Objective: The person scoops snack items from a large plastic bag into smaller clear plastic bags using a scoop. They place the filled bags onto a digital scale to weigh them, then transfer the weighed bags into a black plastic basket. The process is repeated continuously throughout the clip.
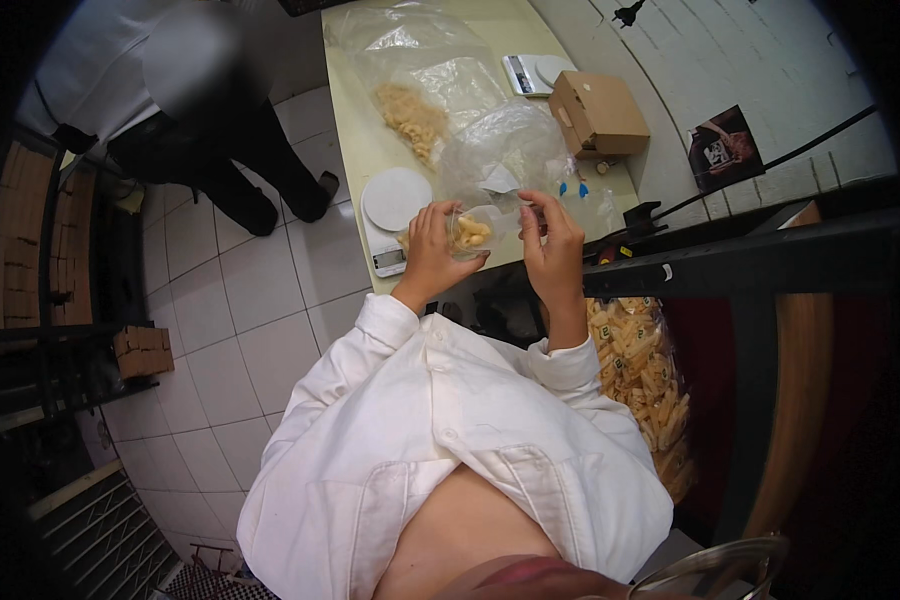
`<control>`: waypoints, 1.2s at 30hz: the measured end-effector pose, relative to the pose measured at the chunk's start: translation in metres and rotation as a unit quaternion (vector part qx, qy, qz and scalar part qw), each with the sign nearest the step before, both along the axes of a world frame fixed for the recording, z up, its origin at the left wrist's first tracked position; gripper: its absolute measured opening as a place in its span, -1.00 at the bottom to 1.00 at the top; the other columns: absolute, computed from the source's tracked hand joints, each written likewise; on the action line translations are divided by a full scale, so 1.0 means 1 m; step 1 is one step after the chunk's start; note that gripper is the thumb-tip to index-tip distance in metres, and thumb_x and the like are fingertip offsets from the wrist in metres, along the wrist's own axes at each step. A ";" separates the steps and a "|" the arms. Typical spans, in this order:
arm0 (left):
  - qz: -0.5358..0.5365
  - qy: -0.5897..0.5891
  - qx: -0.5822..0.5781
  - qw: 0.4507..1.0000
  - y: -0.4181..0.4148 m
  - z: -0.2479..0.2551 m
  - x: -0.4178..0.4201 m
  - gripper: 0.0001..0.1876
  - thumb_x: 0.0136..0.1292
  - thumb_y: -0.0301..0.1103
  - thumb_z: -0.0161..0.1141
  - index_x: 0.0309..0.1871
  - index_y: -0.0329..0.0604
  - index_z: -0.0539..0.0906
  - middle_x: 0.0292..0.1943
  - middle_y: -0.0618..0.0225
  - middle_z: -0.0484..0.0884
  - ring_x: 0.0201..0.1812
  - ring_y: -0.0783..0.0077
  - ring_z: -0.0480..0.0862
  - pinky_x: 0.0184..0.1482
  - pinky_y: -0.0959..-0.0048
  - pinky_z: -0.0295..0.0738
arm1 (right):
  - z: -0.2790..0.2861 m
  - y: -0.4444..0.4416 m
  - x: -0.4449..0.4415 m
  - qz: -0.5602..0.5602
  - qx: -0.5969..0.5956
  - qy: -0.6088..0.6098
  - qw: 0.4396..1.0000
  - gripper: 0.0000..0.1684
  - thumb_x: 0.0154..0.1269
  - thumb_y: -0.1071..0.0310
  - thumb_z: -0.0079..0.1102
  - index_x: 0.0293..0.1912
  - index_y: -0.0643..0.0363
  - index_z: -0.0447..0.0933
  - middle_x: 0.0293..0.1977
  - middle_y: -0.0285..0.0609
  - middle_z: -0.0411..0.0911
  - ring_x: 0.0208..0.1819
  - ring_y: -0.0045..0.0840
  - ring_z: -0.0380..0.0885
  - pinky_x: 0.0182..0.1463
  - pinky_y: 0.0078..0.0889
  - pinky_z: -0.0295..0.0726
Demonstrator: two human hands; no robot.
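Observation:
My left hand (436, 244) grips a small clear plastic container (497, 221), which may be a pouch or a cup. Curved, pale yellow snack pieces (471, 232) lie inside it. At the container's right end is my right hand (551, 234), its fingers curled and thumb near the index finger. Whether it pinches the clear plastic, I cannot tell. Just left of my left hand stands a white kitchen scale (396, 201) with a round platform. Beyond my hands, a large clear plastic bag (450, 71) holds more snack pieces (412, 120), and crumpled clear plastic (499, 142) lies nearer.
A second scale (532, 73) and a cardboard box (600, 112) stand along the table's (352, 97) wall side. Small blue items (574, 189) lie near my right hand. Packed snack bags (637, 360) sit low at right. Another person (217, 142) stands on the tiled floor at left.

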State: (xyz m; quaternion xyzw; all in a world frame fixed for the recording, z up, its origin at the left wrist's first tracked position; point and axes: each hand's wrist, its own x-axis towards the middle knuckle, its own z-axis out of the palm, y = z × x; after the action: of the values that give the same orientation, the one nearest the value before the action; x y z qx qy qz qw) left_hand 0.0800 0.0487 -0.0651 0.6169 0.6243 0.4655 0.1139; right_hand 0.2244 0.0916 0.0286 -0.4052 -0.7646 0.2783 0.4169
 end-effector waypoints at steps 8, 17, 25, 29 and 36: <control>0.009 -0.009 -0.017 1.000 -0.001 0.001 -0.005 -0.25 -0.30 -0.17 0.41 0.02 -0.18 0.30 -0.11 0.24 0.39 -0.02 0.19 0.39 0.04 0.25 0.19 | 0.020 -0.006 -0.001 -0.020 0.072 -0.027 0.997 -0.82 0.14 0.57 0.00 -0.20 0.30 0.43 -0.37 0.00 0.51 -0.38 -0.24 0.53 -0.32 -0.37 0.46; 0.011 -0.041 0.009 0.999 0.000 0.005 -0.005 -0.23 -0.32 -0.20 0.42 0.02 -0.20 0.28 -0.10 0.17 0.38 -0.04 0.13 0.38 0.02 0.25 0.22 | 0.014 -0.011 -0.008 -0.006 0.087 -0.030 0.996 -0.81 0.12 0.59 0.03 -0.21 0.25 0.45 -0.39 -0.05 0.50 -0.39 -0.26 0.51 -0.32 -0.38 0.45; 0.003 -0.120 0.046 0.992 0.004 -0.004 -0.008 -0.21 -0.40 -0.34 0.43 0.01 -0.21 0.28 -0.10 0.17 0.36 -0.04 0.12 0.38 0.00 0.27 0.27 | 0.017 -0.011 -0.012 0.038 0.117 -0.042 0.992 -0.80 0.11 0.59 0.04 -0.22 0.23 0.46 -0.42 -0.08 0.50 -0.39 -0.24 0.51 -0.32 -0.36 0.46; -0.011 -0.152 0.047 0.987 0.007 -0.007 -0.011 -0.27 -0.31 -0.35 0.41 0.01 -0.21 0.27 -0.12 0.18 0.36 -0.03 0.21 0.38 0.03 0.35 0.27 | 0.014 -0.012 -0.006 -0.059 0.106 0.038 0.992 -0.84 0.16 0.55 0.02 -0.22 0.26 0.45 -0.46 -0.13 0.50 -0.47 -0.44 0.52 -0.41 -0.49 0.46; -0.058 -0.578 0.078 0.810 0.014 -0.021 -0.040 -0.47 0.00 -0.29 0.13 0.05 -0.22 0.24 -0.13 0.28 0.35 -0.02 0.40 0.37 0.08 0.42 0.26 | -0.020 0.022 0.021 -0.227 -0.040 0.318 0.919 -0.83 0.31 0.39 -0.10 -0.17 0.23 0.41 -0.50 -0.29 0.45 -0.59 -0.72 0.40 -0.49 -0.72 0.38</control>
State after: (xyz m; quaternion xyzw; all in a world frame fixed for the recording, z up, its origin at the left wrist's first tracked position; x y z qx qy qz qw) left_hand 0.0404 0.0626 -0.0865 0.2754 0.3681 0.7758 0.4321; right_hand 0.2455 0.1136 0.0085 -0.4745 -0.4671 0.3204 0.6738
